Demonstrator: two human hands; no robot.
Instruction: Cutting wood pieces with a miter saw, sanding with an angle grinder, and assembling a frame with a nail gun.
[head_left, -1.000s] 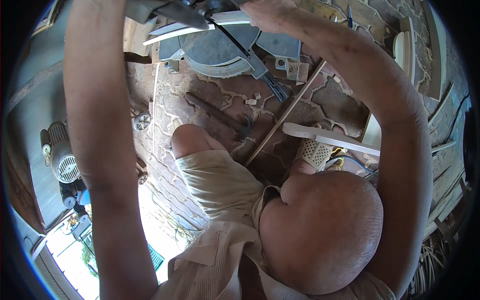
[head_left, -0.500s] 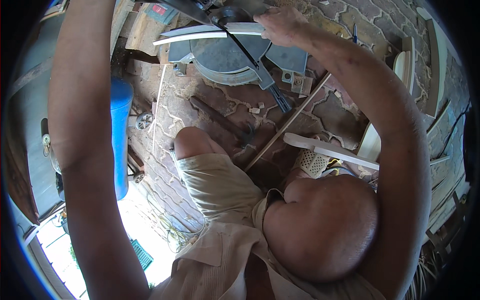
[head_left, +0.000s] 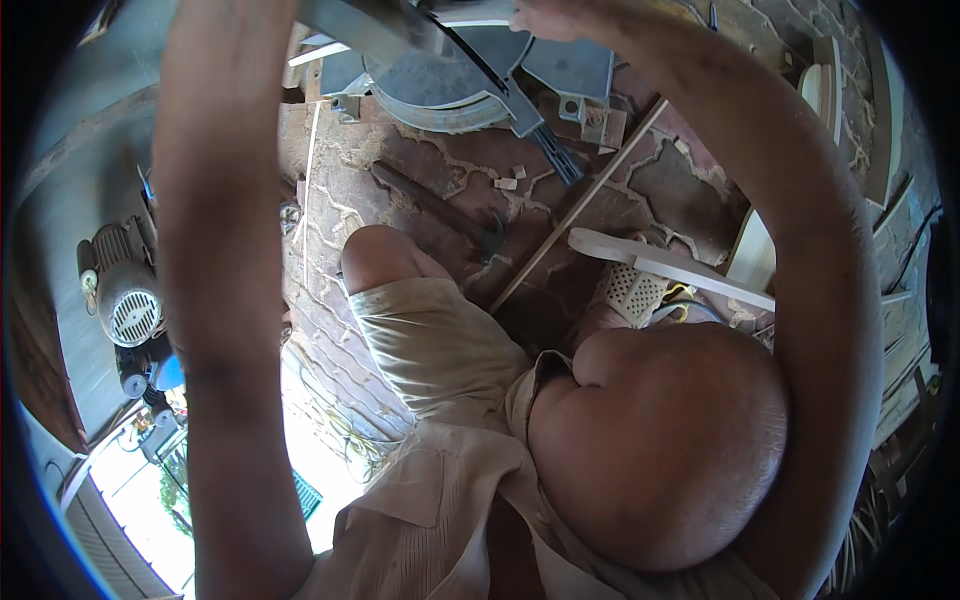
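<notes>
A mitre saw with a round grey table [head_left: 445,85] stands on the floor at the top of the head view. Its blurred metal guard or blade [head_left: 385,28] hangs over the table's left part. A thin pale wooden strip [head_left: 480,14] lies across the back of the table, and its left end shows beyond the guard. My right hand [head_left: 568,18] is closed on the strip right of the saw's slot, partly cut off by the upper edge. My left forearm [head_left: 225,200] reaches up past the left side of the saw, and the left hand is out of the picture.
A hammer [head_left: 430,205] lies on the paving before the saw. A long thin stick [head_left: 580,205] slants beside my legs. A curved pale wooden piece [head_left: 670,265] rests by my sandalled foot [head_left: 635,295]. An electric motor [head_left: 128,285] is at the left.
The view has shifted, so the saw sits higher in the picture. The saw's guard has come lower over the table. My left forearm has moved right; the right hand stays by the strip.
</notes>
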